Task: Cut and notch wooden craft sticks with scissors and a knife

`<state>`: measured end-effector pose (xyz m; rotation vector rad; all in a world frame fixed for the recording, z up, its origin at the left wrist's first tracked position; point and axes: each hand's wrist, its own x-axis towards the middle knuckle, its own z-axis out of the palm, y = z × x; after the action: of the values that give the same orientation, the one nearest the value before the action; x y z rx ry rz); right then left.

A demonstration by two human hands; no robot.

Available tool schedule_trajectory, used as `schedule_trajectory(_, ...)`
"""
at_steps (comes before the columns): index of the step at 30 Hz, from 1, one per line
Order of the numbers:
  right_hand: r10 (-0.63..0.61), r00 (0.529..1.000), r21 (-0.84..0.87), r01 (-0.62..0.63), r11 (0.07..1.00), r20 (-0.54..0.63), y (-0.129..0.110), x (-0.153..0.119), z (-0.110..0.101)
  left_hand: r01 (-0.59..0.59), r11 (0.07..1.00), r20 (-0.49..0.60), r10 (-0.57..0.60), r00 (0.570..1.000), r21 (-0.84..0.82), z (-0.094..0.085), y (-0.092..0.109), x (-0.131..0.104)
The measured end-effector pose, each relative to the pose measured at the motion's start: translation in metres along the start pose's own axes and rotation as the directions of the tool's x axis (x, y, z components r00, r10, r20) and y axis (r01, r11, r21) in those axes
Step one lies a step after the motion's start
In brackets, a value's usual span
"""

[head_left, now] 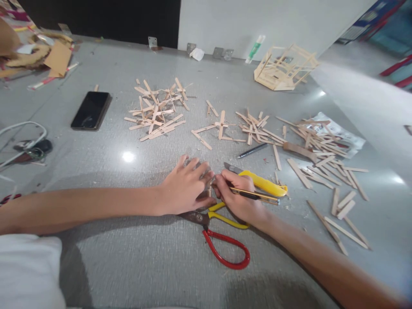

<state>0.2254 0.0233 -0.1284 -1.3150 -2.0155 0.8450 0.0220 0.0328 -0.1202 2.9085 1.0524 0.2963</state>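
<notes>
My right hand is closed around a slim gold-and-black craft knife, held like a pen; its tip is hidden by the fingers. Beside it, my left hand lies low on the table, thumb and forefinger on either side of a short wooden stick, its other fingers spread. The stick is partly covered by both hands. Scissors with one red and one yellow handle lie under and just below the hands. A yellow utility knife with its blade out rests behind my right hand.
Crossed sticks lie in a pile behind my left hand. Loose sticks and a plastic packet spread to the right. A pen, phone, white cable, glue tube and stick frame stand around.
</notes>
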Motion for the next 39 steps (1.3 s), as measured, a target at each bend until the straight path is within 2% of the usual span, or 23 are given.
schedule_trajectory(14,-0.034,0.995,0.023,0.032,0.999,0.093,-0.0029,0.0081,-0.004,-0.014,1.0,0.003,0.014,1.0,0.014,-0.0008,-0.0012,0.001)
schedule_trajectory(23,0.056,0.998,0.143,-0.058,0.988,0.013,0.0026,0.0016,0.0008,-0.007,1.0,0.005,0.007,1.0,-0.013,-0.0014,-0.0004,0.0006)
schedule_trajectory(33,0.018,1.0,0.056,-0.019,0.998,0.015,-0.0026,0.0051,0.0004,-0.01,1.0,0.001,0.01,1.0,-0.008,-0.0022,-0.0003,0.0002)
schedule_trajectory(39,-0.015,0.996,0.01,0.014,1.0,0.086,-0.0017,0.0075,-0.0004,-0.008,1.0,-0.002,0.008,1.0,0.001,-0.0025,-0.0006,-0.0011)
